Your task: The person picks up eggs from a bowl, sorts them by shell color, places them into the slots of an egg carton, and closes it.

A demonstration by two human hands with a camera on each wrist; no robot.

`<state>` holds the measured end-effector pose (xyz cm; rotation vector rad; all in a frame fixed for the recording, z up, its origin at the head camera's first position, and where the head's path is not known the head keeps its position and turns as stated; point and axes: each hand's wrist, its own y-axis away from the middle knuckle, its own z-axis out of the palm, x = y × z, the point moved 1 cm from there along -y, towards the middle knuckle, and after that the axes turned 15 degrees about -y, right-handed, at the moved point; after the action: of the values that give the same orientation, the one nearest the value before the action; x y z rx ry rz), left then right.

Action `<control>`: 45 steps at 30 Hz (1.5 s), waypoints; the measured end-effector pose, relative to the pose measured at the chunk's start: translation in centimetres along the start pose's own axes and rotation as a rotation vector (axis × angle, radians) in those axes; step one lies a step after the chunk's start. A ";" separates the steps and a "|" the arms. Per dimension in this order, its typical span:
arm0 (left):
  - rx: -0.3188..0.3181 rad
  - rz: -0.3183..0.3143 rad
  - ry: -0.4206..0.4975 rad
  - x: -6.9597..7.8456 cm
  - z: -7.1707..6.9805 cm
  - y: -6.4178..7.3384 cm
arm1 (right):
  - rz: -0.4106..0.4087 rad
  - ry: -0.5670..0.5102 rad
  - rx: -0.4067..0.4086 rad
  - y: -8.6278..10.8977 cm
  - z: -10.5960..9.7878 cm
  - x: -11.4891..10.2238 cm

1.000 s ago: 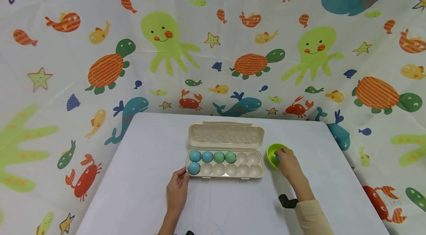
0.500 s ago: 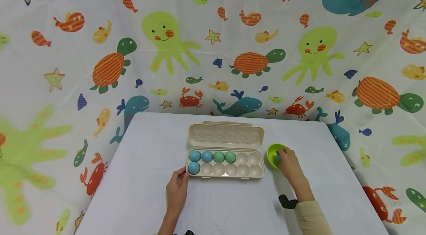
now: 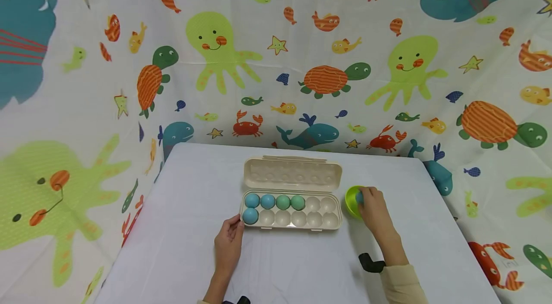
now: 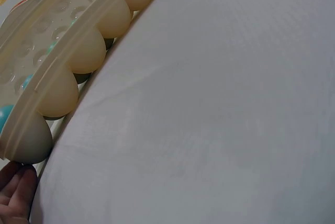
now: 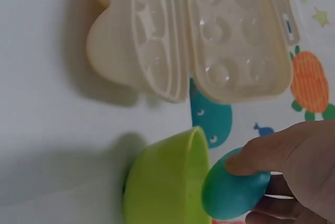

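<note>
A cream egg carton [image 3: 291, 228] lies open on the table, its lid [image 3: 293, 174] folded back. In its back row sit two blue eggs [image 3: 268, 201] and two green eggs [image 3: 283, 202]; another blue egg [image 3: 250, 216] fills the front-left cup. My left hand [image 3: 228, 244] holds the carton's front-left corner, and the left wrist view shows its fingertips [image 4: 23, 182] right at the carton's end. My right hand [image 3: 374, 210] pinches a blue egg [image 5: 233, 187] between thumb and fingers at the rim of a lime-green bowl [image 5: 162, 182], right of the carton.
A white cloth covers the table [image 3: 297, 265]. Behind and beside it hangs a curtain [image 3: 276, 69] printed with sea animals. Black straps [image 3: 372, 263] sit at the wrists. The bowl stands close to the carton's right end.
My right hand has lifted slightly, bringing the blue egg up from inside the bowl to its rim. The left hand stays at the carton's corner. The head view has shifted slightly.
</note>
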<state>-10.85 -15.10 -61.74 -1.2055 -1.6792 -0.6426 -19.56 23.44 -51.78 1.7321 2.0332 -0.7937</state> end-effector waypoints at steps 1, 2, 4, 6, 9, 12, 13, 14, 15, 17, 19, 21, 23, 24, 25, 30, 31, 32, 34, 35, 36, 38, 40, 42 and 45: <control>-0.003 -0.003 0.001 0.0 0.0 0.0 | 0.005 0.000 0.005 0.0 -0.1 -0.4; -0.005 -0.005 0.000 0.1 0.0 0.0 | 0.008 -0.002 0.009 -0.1 -0.1 -0.8; -0.008 -0.007 -0.002 0.2 -0.1 0.0 | 0.010 -0.006 0.017 -0.1 -0.2 -1.5; -0.008 -0.007 -0.002 0.2 -0.1 0.0 | 0.002 -0.007 0.026 -0.1 -0.1 -2.2; -0.003 -0.006 0.005 0.2 -0.1 0.0 | -0.042 0.001 0.057 -0.1 0.3 -3.1; 0.006 -0.003 0.018 0.2 0.0 -0.1 | -0.098 0.014 0.088 -0.1 1.0 -4.2; 0.011 0.002 0.019 0.2 0.0 -0.1 | -0.118 0.021 0.096 -0.1 1.3 -4.5; 0.014 0.004 0.020 0.2 0.0 -0.1 | -0.136 0.023 0.102 -0.1 1.6 -4.9; 0.018 0.010 0.016 0.2 0.0 -0.1 | -0.152 0.020 0.106 0.0 1.8 -5.3; 0.022 0.011 0.009 0.2 0.0 -0.1 | -0.181 0.010 0.112 0.0 2.5 -6.1; 0.022 0.010 -0.002 0.2 0.1 -0.2 | -0.207 -0.002 0.115 0.0 3.2 -6.9; 0.017 0.005 -0.012 0.2 0.1 -0.2 | -0.226 -0.026 0.114 0.1 4.0 -7.8; 0.011 -0.001 -0.011 0.2 0.1 -0.2 | -0.239 -0.056 0.102 0.2 4.8 -8.7; 0.008 -0.002 -0.010 0.2 0.1 -0.2 | -0.246 -0.068 0.093 0.2 5.2 -9.2; 0.005 -0.002 -0.008 0.1 0.1 -0.2 | -0.249 -0.077 0.085 0.2 5.6 -9.6; 0.005 0.009 0.005 0.0 0.2 -0.4 | -0.305 -0.131 0.041 0.6 7.6 -11.8; 0.006 0.013 0.006 0.0 0.2 -0.4 | -0.322 -0.145 0.033 0.7 8.0 -12.2; 0.008 0.015 0.004 0.0 0.2 -0.4 | -0.342 -0.161 0.026 0.8 8.4 -12.5; 0.011 0.015 0.002 0.0 0.2 -0.4 | -0.379 -0.191 0.009 1.0 9.2 -13.1; 0.012 0.014 -0.003 -0.1 0.2 -0.4 | -0.394 -0.212 0.001 1.0 9.7 -13.4; 0.014 0.012 -0.005 -0.1 0.2 -0.4 | -0.409 -0.224 -0.005 1.1 10.1 -13.5; 0.014 0.010 -0.015 -0.1 0.2 -0.4 | -0.431 -0.245 -0.017 1.2 10.9 -13.9; 0.017 0.012 -0.018 -0.2 0.2 -0.4 | -0.451 -0.265 -0.028 1.2 11.6 -14.2; 0.019 0.017 -0.008 -0.2 0.3 -0.4 | -0.463 -0.280 -0.042 1.3 12.2 -14.5; 0.026 0.026 0.012 -0.2 0.3 -0.3 | -0.473 -0.309 -0.071 1.3 12.8 -14.9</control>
<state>-11.21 -15.03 -61.98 -1.2008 -1.6545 -0.6098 -16.59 4.00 -53.12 1.0174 2.2365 -1.0386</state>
